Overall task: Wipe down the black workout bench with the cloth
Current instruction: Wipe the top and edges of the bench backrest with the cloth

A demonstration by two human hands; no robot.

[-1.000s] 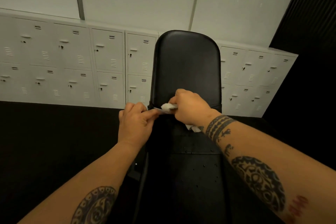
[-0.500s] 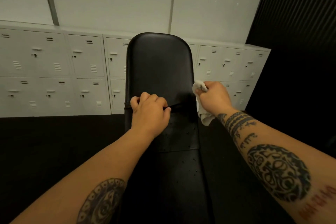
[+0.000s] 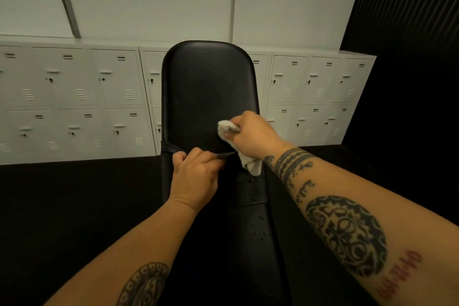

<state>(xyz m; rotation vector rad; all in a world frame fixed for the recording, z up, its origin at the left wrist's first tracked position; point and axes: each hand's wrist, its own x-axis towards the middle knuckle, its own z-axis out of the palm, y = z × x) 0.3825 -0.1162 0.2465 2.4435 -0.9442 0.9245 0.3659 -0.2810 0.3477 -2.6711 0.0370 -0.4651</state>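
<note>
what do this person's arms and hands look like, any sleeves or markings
Both forearms are bare, no sleeves, gloves, watch or rings seen on the left hand or right hand. The right forearm has dark bands at the wrist, small dark figures, a big round patterned tattoo and red lettering near the elbow. The left forearm has one round patterned tattoo.

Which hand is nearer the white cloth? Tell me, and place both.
Right. The right hand holds the cloth against the lower part of the bench backrest. The left hand grips the backrest's bottom edge, below-left of the cloth, not touching it.
</note>
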